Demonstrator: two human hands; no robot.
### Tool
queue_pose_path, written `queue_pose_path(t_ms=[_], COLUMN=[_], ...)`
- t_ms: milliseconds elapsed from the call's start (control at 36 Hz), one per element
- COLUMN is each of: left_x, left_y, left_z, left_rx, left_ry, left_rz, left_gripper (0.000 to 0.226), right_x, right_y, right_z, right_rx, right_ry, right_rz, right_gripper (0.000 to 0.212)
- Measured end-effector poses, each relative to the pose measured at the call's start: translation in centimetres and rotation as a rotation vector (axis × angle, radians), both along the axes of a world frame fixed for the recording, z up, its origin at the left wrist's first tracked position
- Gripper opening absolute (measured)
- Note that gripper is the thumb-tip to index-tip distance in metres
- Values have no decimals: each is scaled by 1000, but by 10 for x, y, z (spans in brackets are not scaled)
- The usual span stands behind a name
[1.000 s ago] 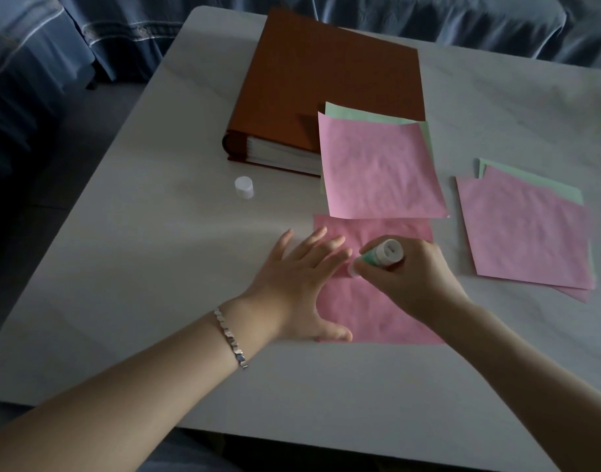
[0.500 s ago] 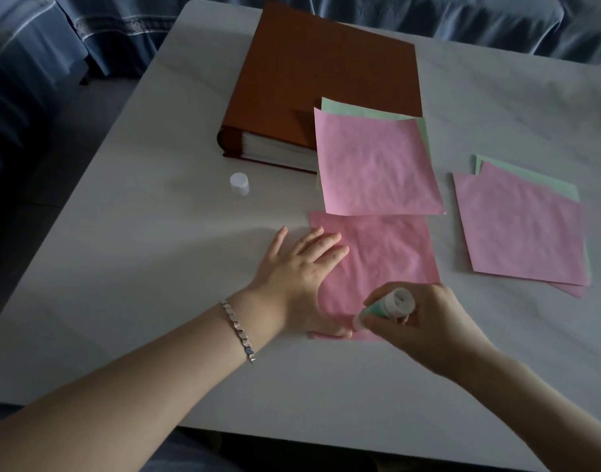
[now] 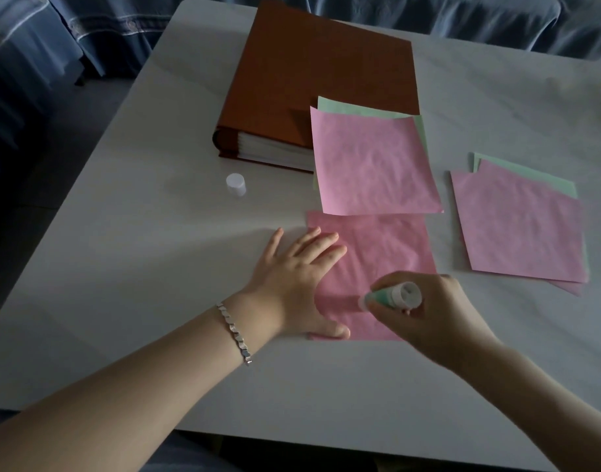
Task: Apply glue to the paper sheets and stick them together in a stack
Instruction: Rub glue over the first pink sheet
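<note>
Pink sheet lies flat on the surface between both hands, left hand spread flat pinning its left edge, right hand pinching the glue stick, tip angled leftward onto the paper's near part.

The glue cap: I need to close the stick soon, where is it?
The cap stands on the table, left of the pink sheets, just before the book.

White table — papers, binder, cap.
</note>
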State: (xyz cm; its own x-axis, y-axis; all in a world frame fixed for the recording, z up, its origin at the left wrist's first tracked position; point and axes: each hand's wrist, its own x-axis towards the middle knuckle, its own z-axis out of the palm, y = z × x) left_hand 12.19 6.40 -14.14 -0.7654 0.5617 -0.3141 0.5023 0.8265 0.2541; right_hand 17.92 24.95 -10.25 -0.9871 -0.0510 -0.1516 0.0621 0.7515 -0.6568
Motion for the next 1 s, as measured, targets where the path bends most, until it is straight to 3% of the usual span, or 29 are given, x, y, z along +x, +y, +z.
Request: queue_pose_path(t_ms=[139,278,500,722,861,1000], left_x=[0,0,0,1,1,1], left_y=[0,-1,-2,-2,-1,-1], left_z=[-2,1,0,-1,-1,1], left_rx=[7,23,28,33,32,1], left_ry=[-5,-15,-15,-6,-5,-3], left_rz=[0,-3,6,9,3,-12], left_gripper=[113,110,110,112,110,111], right_x=[1,-34,-29,4,-28,-46], right_y=[3,2,-1,8,10,7], right_z=[2,3,1,5,6,4], right_rx=[-1,-86,14,7,-44,-25], right_ry=[-96,30,26,-125,2,-16], right_rz=[29,-129,-86,-19,-148,-162], right_gripper=[9,8,7,7,8,7])
